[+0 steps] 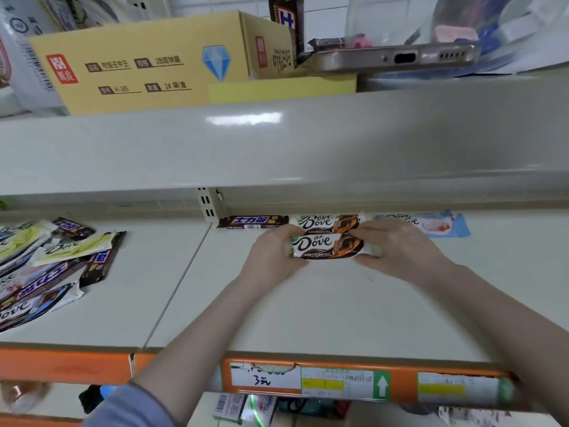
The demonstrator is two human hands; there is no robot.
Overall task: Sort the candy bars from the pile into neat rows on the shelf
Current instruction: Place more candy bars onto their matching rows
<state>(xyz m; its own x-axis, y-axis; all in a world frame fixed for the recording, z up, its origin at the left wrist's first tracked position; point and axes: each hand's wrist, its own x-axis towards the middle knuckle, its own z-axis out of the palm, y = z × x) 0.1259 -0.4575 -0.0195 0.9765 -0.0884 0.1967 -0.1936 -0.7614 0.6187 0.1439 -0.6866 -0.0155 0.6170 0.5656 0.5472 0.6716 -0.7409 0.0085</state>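
Both hands on one brown Dove bar (328,246), lying flat on the shelf (308,306). Left hand (272,257) pinching the bar's left end, fingers curled round it; right hand (397,246) pinching the right end the same way. Just behind that bar, touching or nearly so, a second brown Dove bar (326,223) of the same kind, at the back of the shelf. Left of that second bar, end to end with it, a dark Snickers bar (252,221). Right of it, a light blue Dove bar (431,224), partly hidden by the right hand. Far left of the held bar, well apart, the pile of candy bars (46,266): yellow-green, blue and brown wrappers, overlapping at all angles. Above, on the upper shelf, a yellow cardboard box (147,69) and the edge of a phone (397,57). Along the shelf's front, an orange price strip (308,383).
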